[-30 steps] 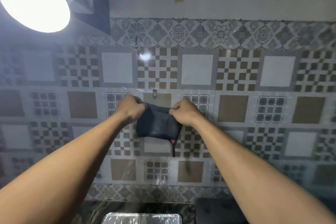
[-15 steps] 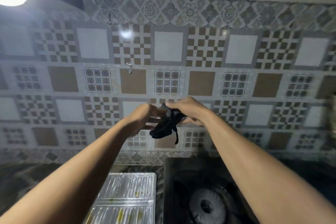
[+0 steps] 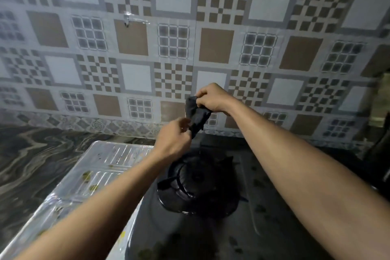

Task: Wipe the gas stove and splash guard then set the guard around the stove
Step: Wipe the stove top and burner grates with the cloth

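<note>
A dark cloth (image 3: 197,115) is bunched between both hands above the back of the gas stove. My right hand (image 3: 212,97) pinches its upper end and my left hand (image 3: 174,139) grips its lower end. The black gas stove (image 3: 242,207) lies below, with its round burner and pan support (image 3: 196,186) in the middle. A ribbed, shiny foil splash guard (image 3: 92,175) lies flat on the counter to the left of the stove, with greenish food stains on it. My forearms cover part of the guard and of the stove.
The patterned tiled wall (image 3: 190,48) stands close behind the stove, with a small clear hook (image 3: 126,20) stuck on it. A dark marbled counter (image 3: 31,164) spreads to the left. A dark object (image 3: 379,154) stands at the right edge.
My view has dropped from the wall hook to the stove. Both hands brought the cloth down from the hook and bunched it; the left hand now sits lower than the right.
</note>
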